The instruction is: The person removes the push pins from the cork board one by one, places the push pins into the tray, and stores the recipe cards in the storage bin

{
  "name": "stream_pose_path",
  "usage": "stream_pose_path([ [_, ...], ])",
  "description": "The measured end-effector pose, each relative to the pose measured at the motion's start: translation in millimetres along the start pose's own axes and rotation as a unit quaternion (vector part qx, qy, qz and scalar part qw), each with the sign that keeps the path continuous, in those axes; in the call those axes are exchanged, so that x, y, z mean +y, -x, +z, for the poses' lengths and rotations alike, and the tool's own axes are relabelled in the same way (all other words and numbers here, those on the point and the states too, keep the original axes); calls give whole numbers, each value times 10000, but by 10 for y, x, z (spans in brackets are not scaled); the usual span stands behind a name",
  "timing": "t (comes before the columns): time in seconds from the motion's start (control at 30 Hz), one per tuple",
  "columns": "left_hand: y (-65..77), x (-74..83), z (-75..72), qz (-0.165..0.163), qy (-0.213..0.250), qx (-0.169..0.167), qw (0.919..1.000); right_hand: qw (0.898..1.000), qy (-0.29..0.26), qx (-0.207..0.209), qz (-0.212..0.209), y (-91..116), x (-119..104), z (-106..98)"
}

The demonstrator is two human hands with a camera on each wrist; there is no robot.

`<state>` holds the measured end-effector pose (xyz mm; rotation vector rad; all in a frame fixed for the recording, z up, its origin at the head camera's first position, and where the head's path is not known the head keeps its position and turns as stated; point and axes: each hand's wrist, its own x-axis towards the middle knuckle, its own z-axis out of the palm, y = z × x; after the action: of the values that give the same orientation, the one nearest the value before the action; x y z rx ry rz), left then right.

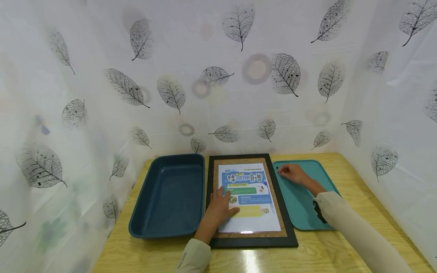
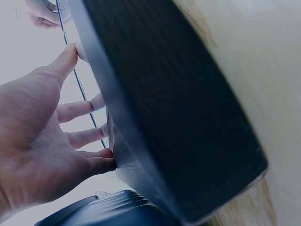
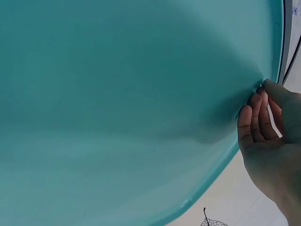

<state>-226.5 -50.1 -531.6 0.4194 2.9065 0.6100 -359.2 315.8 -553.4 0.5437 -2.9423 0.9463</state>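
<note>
A printed sheet (image 1: 250, 223) with blue, green and yellow blocks lies on a cork board (image 1: 283, 227) in a black frame (image 1: 252, 242). My left hand (image 1: 218, 206) rests on the sheet's left side, fingers spread and straight. In the left wrist view its fingertips (image 2: 108, 153) show just beyond the frame's dark edge. My right hand (image 1: 294, 173) is over the far left corner of the turquoise tray (image 1: 307, 212). Its thumb and forefinger pinch a tiny thing close to the tray surface, mostly hidden by the fingers; I cannot tell its kind. A small dark speck lies beside the fingertips.
A deep dark-blue bin (image 1: 170, 201) stands left of the framed board, close to it. The tray is right alongside the board's other edge. All three stand on a wooden table (image 1: 321, 250), with a leaf-printed curtain (image 1: 218, 106) behind and at both sides.
</note>
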Motion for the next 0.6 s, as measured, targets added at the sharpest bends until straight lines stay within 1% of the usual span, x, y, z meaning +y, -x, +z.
stream_pose_path([
  [0.17, 8, 2, -1, 21, 7, 18, 10000, 10000, -13, -35, -48, 18, -17, -17],
  [0.37, 26, 10, -7, 74, 46, 63, 9999, 10000, 69, -13, 50, 29, -80, -36],
  [0.5, 18, 4, -3, 58, 64, 55, 9999, 9997, 204, 79, -61, 25, -124, -49],
  [0.6, 10, 0, 1, 49, 56, 61, 10000, 9997, 196, 89, -130, 15, -159, -50],
])
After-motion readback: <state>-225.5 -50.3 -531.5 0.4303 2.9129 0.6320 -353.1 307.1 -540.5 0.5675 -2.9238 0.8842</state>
